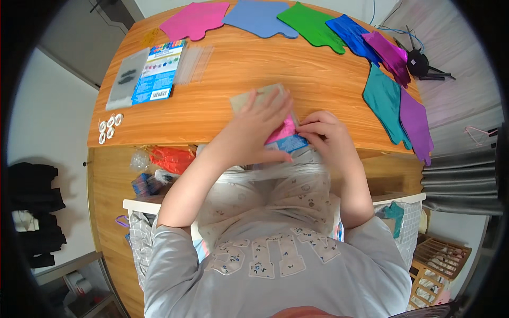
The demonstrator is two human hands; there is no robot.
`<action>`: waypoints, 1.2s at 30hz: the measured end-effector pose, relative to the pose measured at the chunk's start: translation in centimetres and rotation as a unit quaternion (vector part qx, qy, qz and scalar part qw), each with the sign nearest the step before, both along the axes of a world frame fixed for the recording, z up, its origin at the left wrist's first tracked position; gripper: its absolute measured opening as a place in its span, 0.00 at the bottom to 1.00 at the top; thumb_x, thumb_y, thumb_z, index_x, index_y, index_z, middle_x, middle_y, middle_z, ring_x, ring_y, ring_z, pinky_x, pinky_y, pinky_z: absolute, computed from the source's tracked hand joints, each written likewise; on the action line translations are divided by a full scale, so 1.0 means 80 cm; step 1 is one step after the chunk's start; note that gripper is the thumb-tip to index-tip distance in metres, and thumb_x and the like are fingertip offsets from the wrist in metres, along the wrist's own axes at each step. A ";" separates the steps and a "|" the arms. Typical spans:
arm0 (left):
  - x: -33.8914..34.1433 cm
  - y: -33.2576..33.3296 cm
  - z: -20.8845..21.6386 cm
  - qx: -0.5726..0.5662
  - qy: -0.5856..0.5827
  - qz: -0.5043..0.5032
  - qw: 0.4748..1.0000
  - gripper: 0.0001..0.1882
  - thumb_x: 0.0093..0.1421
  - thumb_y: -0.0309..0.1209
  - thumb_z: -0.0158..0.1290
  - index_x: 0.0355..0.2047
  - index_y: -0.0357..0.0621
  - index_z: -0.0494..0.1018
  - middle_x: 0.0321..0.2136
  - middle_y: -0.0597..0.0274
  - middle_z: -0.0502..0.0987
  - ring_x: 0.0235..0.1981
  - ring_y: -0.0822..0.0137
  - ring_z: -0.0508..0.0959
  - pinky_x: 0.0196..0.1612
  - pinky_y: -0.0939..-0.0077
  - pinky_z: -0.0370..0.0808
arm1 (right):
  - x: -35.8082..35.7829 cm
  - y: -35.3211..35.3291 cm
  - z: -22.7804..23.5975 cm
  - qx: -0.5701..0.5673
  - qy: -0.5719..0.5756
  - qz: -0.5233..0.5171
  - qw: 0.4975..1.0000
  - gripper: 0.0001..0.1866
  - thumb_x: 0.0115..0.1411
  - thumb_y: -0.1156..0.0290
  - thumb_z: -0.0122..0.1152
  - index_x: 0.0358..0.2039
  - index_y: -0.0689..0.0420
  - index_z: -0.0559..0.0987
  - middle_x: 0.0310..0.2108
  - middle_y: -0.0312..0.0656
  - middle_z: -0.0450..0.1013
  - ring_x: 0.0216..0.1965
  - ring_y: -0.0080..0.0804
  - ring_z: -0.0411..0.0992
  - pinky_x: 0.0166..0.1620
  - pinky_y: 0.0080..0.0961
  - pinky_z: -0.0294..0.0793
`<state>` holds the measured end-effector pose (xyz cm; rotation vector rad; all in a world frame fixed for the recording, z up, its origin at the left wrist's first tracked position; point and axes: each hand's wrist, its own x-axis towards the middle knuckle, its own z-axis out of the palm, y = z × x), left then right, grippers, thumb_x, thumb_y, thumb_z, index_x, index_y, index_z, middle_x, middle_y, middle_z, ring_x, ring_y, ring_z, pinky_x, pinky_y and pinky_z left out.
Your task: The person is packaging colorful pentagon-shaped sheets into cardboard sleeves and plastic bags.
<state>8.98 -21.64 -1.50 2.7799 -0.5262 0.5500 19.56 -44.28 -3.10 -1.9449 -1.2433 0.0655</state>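
At the front edge of the wooden table (212, 119) lies a clear plastic bag (289, 151) holding a pink sheet (284, 130), a blue printed card (291, 143) and a greyish-beige piece (241, 100). My left hand (254, 122) rests flat across the bag with its fingers stretched out, covering much of the contents. Thumb and fingertips of my right hand (328, 132) are pinched at the bag's right edge. The lower end of the bag hangs over the table edge toward my lap.
Along the far and right edges lie shaped sheets: pink (196, 20), light blue (260, 18), green (313, 29), shiny blue (352, 38), magenta (389, 55), teal (386, 103) and purple (416, 124). To the left are a blue printed card (159, 74), clear bags (193, 64) and white string coils (110, 127).
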 end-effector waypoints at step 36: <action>-0.119 -0.018 -0.089 -0.781 0.280 0.103 0.548 0.17 0.71 0.36 0.51 0.41 0.33 0.82 0.39 0.54 0.85 0.41 0.69 0.83 0.45 0.75 0.78 | -0.069 -0.009 -0.020 0.450 0.408 0.117 0.786 0.04 0.72 0.67 0.52 0.37 0.51 0.70 0.29 0.32 0.69 0.35 0.27 0.66 0.45 0.31 0.66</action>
